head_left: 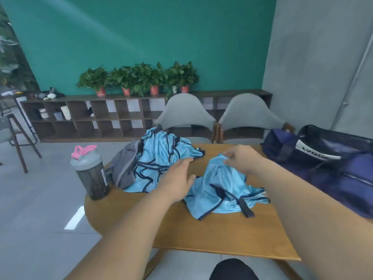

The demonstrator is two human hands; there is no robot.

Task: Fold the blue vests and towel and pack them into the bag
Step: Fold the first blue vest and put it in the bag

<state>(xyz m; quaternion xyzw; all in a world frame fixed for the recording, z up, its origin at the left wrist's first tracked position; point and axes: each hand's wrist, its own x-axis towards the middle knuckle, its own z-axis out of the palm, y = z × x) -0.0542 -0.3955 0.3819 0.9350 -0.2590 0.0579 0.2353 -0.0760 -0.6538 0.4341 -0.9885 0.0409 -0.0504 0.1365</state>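
Vest [220,188] centre frame, pinched by R grip [240,158]; L grip [177,176] flat, unclenched. Risk: slipping, bunching w/ one-point hold.

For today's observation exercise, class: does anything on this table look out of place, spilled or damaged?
Nothing spilled or damaged. The shaker bottle stands close to the table's left edge, easy to knock off. The grey towel and a heap of blue vests lie crumpled, and one loose vest sits unfolded in front.
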